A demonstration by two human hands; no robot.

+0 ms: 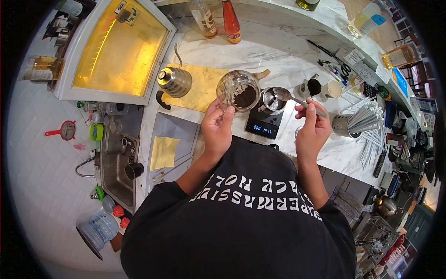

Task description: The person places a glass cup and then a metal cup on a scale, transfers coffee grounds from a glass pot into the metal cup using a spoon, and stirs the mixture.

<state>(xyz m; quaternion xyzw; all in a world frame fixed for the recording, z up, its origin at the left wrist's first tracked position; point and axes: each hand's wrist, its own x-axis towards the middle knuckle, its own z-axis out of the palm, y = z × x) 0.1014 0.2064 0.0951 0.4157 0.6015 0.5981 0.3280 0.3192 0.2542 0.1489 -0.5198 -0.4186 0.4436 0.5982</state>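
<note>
Glass jar [239, 90] with dark coffee grounds inside, tilted with its mouth toward the camera, gripped in the left hand [216, 125], fingers and thumb closed around its lower side. Held clear of the marble bench [278, 51], above its near edge and just left of the scale.

Right hand [313, 128] closed on the handle of a metal spoon [299, 101], pinched between thumb and fingertips, spoon bowl out over a small steel cup [272, 101]. Contact between spoon bowl and cup rim: cannot tell.

Steel cup upright on a black digital scale [264, 125] with blue lit digits, close to the near edge of the bench, between the two hands.

Just right of the cup, a small dark pitcher [310, 87] and a white cup [332, 89], side by side. Farther toward the right end, a steel holder [343, 125] full of straws, lying on its side.

Left of the jar, a gooseneck kettle [174, 81] resting partly on a yellow cloth [202, 86]. At the far edge, two sauce bottles [231, 21], upright and near each other.

Beyond the left end of the bench, a steel sink [116, 162], with a second yellow cloth [163, 152] on the surface beside it.
</note>
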